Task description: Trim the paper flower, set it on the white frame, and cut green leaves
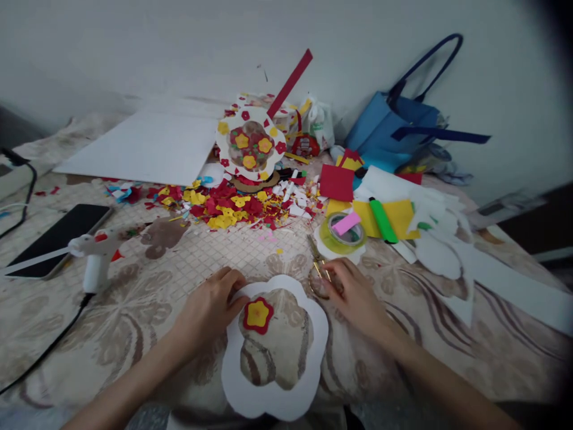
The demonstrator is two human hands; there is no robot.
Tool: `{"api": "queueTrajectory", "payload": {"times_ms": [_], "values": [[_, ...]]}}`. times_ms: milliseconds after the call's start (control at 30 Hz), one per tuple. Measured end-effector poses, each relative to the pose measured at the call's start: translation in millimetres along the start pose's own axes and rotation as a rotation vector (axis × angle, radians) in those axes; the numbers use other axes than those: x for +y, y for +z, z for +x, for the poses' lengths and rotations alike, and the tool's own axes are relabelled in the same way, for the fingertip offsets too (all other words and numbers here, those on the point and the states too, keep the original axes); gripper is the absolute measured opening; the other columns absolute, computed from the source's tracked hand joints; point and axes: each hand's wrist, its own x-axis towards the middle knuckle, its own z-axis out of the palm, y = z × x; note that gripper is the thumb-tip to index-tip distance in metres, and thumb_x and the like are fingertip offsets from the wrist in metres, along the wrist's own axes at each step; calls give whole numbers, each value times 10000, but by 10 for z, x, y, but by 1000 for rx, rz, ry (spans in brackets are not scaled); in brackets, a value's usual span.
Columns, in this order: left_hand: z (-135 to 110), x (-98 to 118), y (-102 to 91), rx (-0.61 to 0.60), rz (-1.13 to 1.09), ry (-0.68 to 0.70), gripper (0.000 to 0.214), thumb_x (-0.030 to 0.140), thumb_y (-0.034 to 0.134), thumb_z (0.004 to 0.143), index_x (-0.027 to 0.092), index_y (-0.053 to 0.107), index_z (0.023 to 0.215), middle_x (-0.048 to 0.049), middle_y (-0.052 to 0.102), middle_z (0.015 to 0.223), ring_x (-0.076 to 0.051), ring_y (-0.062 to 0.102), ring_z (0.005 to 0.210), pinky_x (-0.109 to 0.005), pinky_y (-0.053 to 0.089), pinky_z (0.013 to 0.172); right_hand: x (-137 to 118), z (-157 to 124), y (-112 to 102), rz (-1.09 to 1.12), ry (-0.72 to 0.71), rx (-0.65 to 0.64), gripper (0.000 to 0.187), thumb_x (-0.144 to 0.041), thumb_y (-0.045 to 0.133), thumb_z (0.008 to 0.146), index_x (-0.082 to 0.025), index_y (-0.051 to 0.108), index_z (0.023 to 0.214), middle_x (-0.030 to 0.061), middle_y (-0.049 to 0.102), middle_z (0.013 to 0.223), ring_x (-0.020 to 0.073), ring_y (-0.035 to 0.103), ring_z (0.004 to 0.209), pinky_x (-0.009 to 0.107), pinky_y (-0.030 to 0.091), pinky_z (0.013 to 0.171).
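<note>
A white flower-shaped frame (231, 382), with a scalloped rim and a cut-out or see-through middle, lies in front of me. Near its upper left sits a red flower with a yellow flower (258, 315) layered on top. The bent fingers of my left hand (217, 301) grip the frame's upper left edge, the thumb close to the small flower. Just right of the frame, my right hand (356, 292) has its fingers closed at the gold handles of a pair of scissors (319, 272). Their blades point away from me, beside a roll of tape (333, 239).
A white glue gun (96, 263) and a phone (60, 239) lie at left. Paper scraps (228, 206) pile up behind, below a finished-looking flower fan (250, 146). A green marker (382, 221), paper sheets (510, 278) and a blue bag (380, 128) stand at right. A white board (147, 143) lies at back left.
</note>
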Motion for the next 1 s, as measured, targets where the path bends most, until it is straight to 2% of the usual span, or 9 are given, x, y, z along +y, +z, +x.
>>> {"api": "queueTrajectory", "payload": {"times_ms": [233, 333, 400, 567, 700, 833, 900, 1000], "values": [[81, 15, -10, 18, 40, 20, 111, 227, 465, 798, 190, 545, 866, -45, 622, 856, -191, 592, 789, -319, 450, 702, 202, 89, -5, -176, 16, -61, 200, -139, 495, 837, -197, 480, 1028, 90, 530, 1006, 254, 534, 944, 416, 479, 800], [91, -12, -6, 14, 28, 43, 120, 268, 466, 818, 200, 545, 877, -40, 625, 870, -190, 603, 794, -325, 462, 711, 239, 45, -88, -146, -11, -119, 234, -145, 498, 843, -198, 493, 1071, 92, 532, 1052, 246, 537, 973, 398, 476, 813], [106, -16, 3, 3, 16, 73, 129, 296, 475, 824, 210, 552, 880, -36, 627, 885, -192, 610, 807, -324, 469, 719, 279, 25, -190, -88, -14, -109, 191, -177, 495, 869, -203, 504, 1057, 80, 547, 1045, 222, 553, 951, 366, 478, 806], [176, 61, 28, -22, 25, 81, 134, 266, 503, 796, 210, 567, 900, -40, 634, 915, -204, 612, 865, -335, 476, 762, 506, 17, -535, -115, 106, 119, 110, -275, 479, 901, -194, 533, 952, 49, 593, 877, 186, 581, 764, 309, 469, 673], [197, 85, 11, -35, 68, 81, 149, 252, 482, 802, 204, 572, 911, -50, 633, 934, -211, 606, 877, -345, 470, 775, 758, -14, -702, -208, 181, 156, 148, -307, 477, 903, -193, 570, 915, 32, 624, 823, 171, 593, 709, 284, 456, 618], [216, -53, -115, 37, 129, 74, 192, 309, 467, 828, 202, 567, 953, -68, 634, 961, -231, 606, 901, -352, 460, 782, 1003, -62, -876, -282, 247, 239, 134, -292, 507, 882, -190, 593, 882, 31, 644, 810, 162, 600, 689, 271, 450, 616], [247, -155, -217, 91, 161, 39, 212, 348, 473, 832, 203, 557, 962, -68, 641, 948, -235, 610, 876, -353, 458, 771, 1170, -58, -1074, -333, 309, 333, 143, -282, 510, 878, -171, 601, 876, 60, 649, 808, 171, 601, 699, 272, 442, 617], [299, -283, -362, 134, 194, -24, 235, 402, 492, 828, 213, 541, 959, -53, 651, 956, -226, 609, 868, -336, 457, 763, 1520, 17, -1485, -421, 429, 461, 205, -287, 508, 883, -116, 622, 891, 133, 660, 818, 183, 599, 701, 303, 419, 649]]}}
